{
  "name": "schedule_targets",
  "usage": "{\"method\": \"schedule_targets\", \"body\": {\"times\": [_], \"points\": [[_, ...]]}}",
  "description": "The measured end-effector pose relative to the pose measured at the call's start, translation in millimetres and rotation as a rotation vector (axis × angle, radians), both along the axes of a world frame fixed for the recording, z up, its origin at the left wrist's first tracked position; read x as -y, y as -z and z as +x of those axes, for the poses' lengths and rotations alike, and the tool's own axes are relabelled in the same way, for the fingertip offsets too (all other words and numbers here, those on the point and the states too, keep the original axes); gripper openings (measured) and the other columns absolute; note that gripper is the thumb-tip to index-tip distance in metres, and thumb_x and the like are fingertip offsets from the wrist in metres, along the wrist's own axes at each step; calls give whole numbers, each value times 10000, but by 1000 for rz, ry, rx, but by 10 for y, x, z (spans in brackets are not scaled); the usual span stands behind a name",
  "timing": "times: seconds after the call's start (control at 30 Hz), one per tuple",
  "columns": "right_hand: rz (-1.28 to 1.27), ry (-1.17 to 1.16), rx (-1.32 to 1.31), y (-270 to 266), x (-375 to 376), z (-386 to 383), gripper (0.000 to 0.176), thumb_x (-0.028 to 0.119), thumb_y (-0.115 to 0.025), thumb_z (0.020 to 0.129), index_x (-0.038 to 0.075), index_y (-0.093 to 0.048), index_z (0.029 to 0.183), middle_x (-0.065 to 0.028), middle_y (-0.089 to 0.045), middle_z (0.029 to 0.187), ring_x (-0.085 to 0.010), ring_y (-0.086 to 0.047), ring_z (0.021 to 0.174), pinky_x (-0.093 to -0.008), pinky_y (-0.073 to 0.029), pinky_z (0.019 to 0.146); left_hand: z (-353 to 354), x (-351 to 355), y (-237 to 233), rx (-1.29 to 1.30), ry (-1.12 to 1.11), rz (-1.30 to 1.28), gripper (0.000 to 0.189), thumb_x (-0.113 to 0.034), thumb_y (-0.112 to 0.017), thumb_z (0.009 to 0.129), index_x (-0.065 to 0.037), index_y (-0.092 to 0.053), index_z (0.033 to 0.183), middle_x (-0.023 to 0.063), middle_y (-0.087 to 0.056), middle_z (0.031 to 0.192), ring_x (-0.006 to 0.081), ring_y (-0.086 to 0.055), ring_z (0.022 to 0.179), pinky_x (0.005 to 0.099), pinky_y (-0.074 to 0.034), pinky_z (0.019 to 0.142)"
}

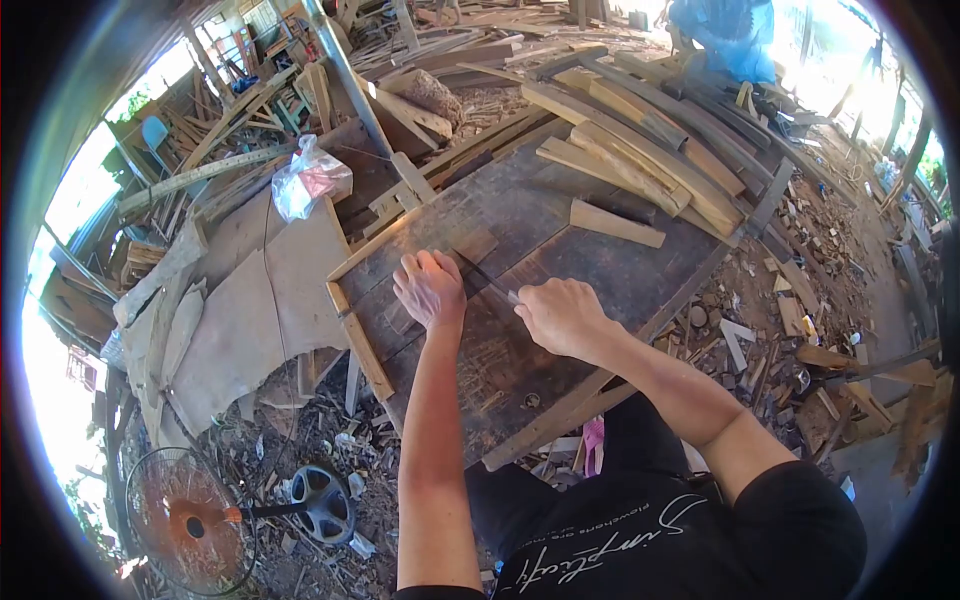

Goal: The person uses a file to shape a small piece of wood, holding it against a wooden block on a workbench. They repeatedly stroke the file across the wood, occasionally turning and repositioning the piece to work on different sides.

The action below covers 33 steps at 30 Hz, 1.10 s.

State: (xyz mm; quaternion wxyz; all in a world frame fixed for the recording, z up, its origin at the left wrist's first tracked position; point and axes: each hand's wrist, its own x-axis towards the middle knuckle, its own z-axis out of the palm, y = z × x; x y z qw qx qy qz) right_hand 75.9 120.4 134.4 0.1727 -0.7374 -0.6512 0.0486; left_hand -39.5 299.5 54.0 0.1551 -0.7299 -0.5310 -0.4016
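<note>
My left hand (431, 288) is closed over a short flat wooden board (474, 246) on the dark worktable (590, 285), its fingers curled and pressing it down. To the right, my right hand (562, 315) grips a long thin dark tool (484, 274) that looks like a file. The tool slants up and left from the fist, its far end close beside the board and my left fingers. My left palm hides part of the board. A loose wooden wedge (616, 224) lies on the tabletop beyond my right hand.
Long timber pieces (640, 150) are stacked at the table's far right. A wooden strip (362, 355) edges its left side. A clear plastic bag (312, 178) lies beyond the left corner. An orange fan (194, 525) stands lower left. Wood scraps (770, 330) litter the ground.
</note>
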Motion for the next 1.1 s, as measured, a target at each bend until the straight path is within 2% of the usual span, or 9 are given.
{"method": "schedule_targets", "body": {"times": [0.27,0.4,0.5,0.6,0.67,0.87,0.9,0.97,1.1], "points": [[-158,-64,11,-340,8,207,259,251,-604,924,25,-728,906,-210,-716,912,-382,-707,883,-469,-562,780,7,185,-8,-8,28,-19,235,-287,-524,953,-83,-576,849,113,-524,993,323,-540,906,468,-408,770],[-221,-82,5,-412,98,204,258,249,-603,922,24,-730,919,-217,-715,921,-380,-706,899,-469,-560,795,4,289,23,-2,31,-39,231,-292,-518,960,-93,-580,860,104,-528,979,319,-559,882,470,-403,754],[-211,-129,47,-462,106,188,266,248,-599,924,16,-728,919,-216,-716,922,-379,-707,897,-466,-561,792,4,299,22,1,41,-57,220,-275,-518,948,-94,-591,847,110,-572,931,324,-589,857,480,-414,743],[-216,-152,88,-420,95,208,275,257,-606,921,11,-728,912,-212,-717,905,-380,-710,883,-459,-565,779,-6,250,-63,1,17,-192,236,-246,-524,917,-71,-624,795,141,-654,890,350,-640,857,515,-450,751],[-127,-144,74,-310,159,177,271,259,-608,922,12,-717,900,-212,-712,860,-386,-711,837,-461,-566,742,-13,187,-133,30,1,-335,282,-250,-511,877,-45,-688,800,193,-706,913,389,-669,898,523,-488,791],[198,-22,-75,447,337,24,224,235,-602,933,24,-636,867,-199,-674,712,-383,-691,678,-497,-532,609,-46,121,-324,89,-6,-603,383,-302,-473,851,-30,-736,906,230,-707,1009,417,-678,931,499,-507,825],[223,-25,-68,475,354,16,223,236,-601,937,29,-613,855,-191,-666,684,-379,-685,647,-499,-521,577,-45,126,-318,91,-12,-597,383,-302,-473,851,-30,-736,906,230,-707,1009,417,-678,931,499,-507,825],[251,-25,-61,549,378,0,226,242,-598,941,30,-610,862,-190,-666,684,-378,-684,647,-495,-523,574,-12,190,-251,51,-24,-484,300,-259,-512,892,-42,-718,869,172,-713,935,366,-661,916,481,-478,802],[287,19,-77,534,504,-78,234,256,-586,953,34,-594,881,-187,-665,685,-374,-681,635,-481,-527,560,60,324,-112,22,-104,-262,294,-275,-506,910,-50,-693,882,155,-686,1008,382,-641,928,499,-467,803]]}}
